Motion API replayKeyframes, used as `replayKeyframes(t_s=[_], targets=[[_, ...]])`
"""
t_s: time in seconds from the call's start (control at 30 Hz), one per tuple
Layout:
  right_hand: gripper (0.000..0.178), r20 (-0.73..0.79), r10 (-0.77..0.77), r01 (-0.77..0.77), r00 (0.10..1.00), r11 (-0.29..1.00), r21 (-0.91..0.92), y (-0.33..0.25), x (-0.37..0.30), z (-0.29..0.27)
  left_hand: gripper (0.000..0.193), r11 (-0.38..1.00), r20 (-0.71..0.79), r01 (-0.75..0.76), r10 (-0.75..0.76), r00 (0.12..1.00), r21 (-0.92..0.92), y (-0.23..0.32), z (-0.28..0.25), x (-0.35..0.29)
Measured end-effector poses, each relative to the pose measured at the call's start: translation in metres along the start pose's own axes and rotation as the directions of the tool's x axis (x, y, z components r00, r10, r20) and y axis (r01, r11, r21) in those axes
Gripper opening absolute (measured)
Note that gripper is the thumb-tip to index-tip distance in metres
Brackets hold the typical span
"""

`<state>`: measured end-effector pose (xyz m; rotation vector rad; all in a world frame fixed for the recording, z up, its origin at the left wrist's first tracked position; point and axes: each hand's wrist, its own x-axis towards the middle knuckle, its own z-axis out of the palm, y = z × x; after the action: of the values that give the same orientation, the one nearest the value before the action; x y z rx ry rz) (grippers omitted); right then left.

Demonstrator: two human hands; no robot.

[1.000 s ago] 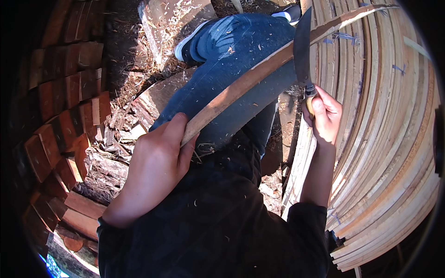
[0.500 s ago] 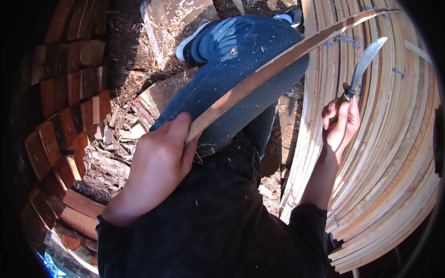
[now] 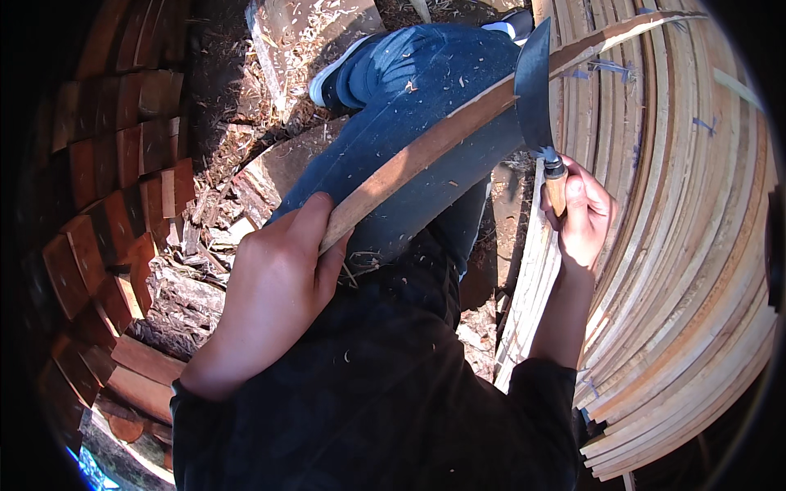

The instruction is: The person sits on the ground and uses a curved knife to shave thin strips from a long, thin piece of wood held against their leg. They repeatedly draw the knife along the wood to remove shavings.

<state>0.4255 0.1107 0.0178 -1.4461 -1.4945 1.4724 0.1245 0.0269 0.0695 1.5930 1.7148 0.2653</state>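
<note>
Head view: the left hand (image 3: pixel 274 282) grips the near end of a long thin reddish-brown wooden strip (image 3: pixel 426 147), fingers curled shut around it, thumb along its top. That strip runs up and to the right across the blue-jeaned knee (image 3: pixel 409 106). The right hand (image 3: pixel 583 214) is closed on the wooden handle of a broad dark-bladed knife (image 3: pixel 534 86), whose blade stands upright with its edge at the strip, touching or nearly so. Pale split wood slats (image 3: pixel 679 245) are stacked in a curved pile on the right; reddish cut wooden blocks (image 3: pixel 106 196) lie on the left, with shavings on the ground. Judging by this, a shaving stroke is under way; the next cut calls for a steady left-hand hold.
</note>
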Motion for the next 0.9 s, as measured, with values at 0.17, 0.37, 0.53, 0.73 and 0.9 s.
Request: replayKeyframes(t_s=[0.17,0.37,0.53,0.73,0.9], targets=[[0.043,0.14,0.126,-0.168,0.982,0.919,0.356,0.016,-0.013,0.009,0.021,1.0,-0.006,-0.02,0.02,1.0,-0.014,-0.002,0.002,-0.002],[0.047,-0.062,0.082,-0.026,0.995,0.783,0.621,0.012,-0.003,0.009,0.021,0.999,-0.021,-0.03,0.03,0.999,-0.017,-0.001,0.001,0.0],[0.048,-0.012,0.016,-0.015,1.0,0.996,0.087,0.008,-0.001,0.004,0.021,1.0,-0.039,-0.013,0.013,0.999,-0.007,-0.001,0.001,-0.001],[0.044,0.011,0.105,-0.105,0.994,0.975,0.197,0.01,-0.002,0.014,0.02,0.999,-0.012,-0.026,0.026,1.0,-0.018,-0.002,0.0,-0.001],[0.045,-0.217,0.059,0.062,0.974,0.859,0.509,0.01,0.008,0.007,0.02,1.0,-0.035,-0.013,0.012,0.999,-0.02,-0.001,0.001,0.0]])
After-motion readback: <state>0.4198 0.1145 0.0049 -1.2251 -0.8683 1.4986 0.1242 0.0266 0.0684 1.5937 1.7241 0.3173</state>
